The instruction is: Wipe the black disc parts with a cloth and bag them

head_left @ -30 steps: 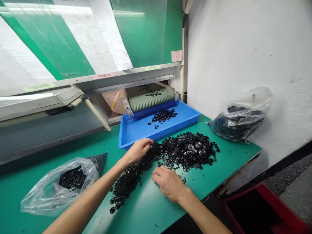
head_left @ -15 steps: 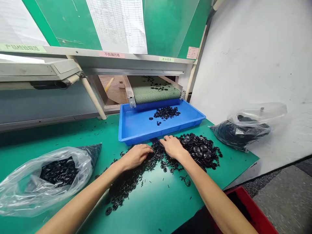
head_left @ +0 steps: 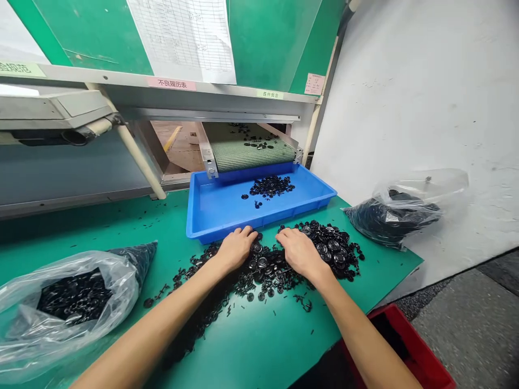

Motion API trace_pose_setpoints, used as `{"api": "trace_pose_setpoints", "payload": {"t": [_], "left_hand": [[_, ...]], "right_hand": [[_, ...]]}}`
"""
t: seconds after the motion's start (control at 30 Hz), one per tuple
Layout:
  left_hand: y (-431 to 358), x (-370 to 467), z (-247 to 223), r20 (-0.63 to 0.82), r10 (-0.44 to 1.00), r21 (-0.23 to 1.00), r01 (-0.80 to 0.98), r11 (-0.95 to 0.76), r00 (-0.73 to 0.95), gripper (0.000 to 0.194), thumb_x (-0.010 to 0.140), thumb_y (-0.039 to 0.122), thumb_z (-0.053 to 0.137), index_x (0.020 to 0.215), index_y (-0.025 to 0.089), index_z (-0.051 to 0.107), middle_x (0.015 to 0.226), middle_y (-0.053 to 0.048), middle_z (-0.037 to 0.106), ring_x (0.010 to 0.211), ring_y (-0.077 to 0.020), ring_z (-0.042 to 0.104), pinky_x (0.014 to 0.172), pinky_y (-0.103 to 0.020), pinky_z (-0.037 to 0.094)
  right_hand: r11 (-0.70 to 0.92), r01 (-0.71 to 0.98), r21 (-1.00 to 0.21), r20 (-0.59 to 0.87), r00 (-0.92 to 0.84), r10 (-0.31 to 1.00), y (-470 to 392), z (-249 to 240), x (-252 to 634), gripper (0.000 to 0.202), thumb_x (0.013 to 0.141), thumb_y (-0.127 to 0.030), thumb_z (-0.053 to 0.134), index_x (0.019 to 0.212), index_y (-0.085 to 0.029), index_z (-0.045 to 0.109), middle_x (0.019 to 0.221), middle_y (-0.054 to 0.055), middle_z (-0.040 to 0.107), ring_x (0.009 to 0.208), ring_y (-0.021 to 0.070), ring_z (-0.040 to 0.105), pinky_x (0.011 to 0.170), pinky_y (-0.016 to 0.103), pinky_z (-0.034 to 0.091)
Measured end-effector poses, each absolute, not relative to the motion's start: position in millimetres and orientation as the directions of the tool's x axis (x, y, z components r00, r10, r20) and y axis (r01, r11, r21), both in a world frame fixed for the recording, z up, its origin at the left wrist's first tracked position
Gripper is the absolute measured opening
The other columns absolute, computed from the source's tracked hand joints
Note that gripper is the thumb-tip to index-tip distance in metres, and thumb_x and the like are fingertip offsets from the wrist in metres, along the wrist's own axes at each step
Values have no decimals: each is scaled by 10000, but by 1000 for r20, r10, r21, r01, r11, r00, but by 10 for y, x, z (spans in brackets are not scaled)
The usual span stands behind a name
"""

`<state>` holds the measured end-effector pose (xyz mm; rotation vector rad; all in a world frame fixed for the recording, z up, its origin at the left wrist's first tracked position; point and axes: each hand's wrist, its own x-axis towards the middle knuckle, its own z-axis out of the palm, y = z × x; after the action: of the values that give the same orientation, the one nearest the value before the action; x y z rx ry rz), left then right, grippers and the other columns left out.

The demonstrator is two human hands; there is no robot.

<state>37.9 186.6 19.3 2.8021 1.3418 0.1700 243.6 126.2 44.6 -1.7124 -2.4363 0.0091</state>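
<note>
A heap of small black plastic parts, round discs mixed with thin sprue-like bits, spreads over the green tabletop. My left hand lies palm down on the left part of it, fingers loosely bent and slightly apart, touching the parts. Across a short gap, my right hand rests at the heap's right portion with its fingers bent inward and loosely spread. No part shows held in either hand; the undersides of both are hidden. Larger shiny discs are piled just right of my right hand.
A blue tray holding black parts stands behind the heap, below a green conveyor belt carrying more. Clear plastic bags of black parts sit at left and right. A red bin is below the table's right edge.
My hands have moved apart, the right one shifting rightward from the middle. More round discs now show between them. The camera view has turned slightly right.
</note>
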Motion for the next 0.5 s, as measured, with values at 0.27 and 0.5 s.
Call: {"api": "trace_pose_setpoints", "payload": {"t": [0.27, 0.5], "left_hand": [[1613, 307, 257, 60, 629, 146, 617, -774, 775, 511, 830, -31, 353, 1187, 186, 648, 1194, -90, 664, 1007, -233, 583, 899, -379, 478], [1317, 195, 328, 144, 627, 203, 598, -776, 765, 548, 818, -44, 324, 1229, 185, 606, 1304, -115, 608, 1157, -246, 552, 977, -462, 460]], "right_hand": [[415, 885, -213, 171, -384, 907, 1127, 357, 2493, 354, 904, -28, 420, 1146, -192, 620, 1114, 60, 634, 1009, 188, 550, 881, 294, 447], [602, 764, -233, 103, -596, 796, 931, 334, 2367, 381, 856, 2, 459, 1128, -190, 644, 1210, 86, 608, 1076, 232, 530, 904, 374, 470]]}}
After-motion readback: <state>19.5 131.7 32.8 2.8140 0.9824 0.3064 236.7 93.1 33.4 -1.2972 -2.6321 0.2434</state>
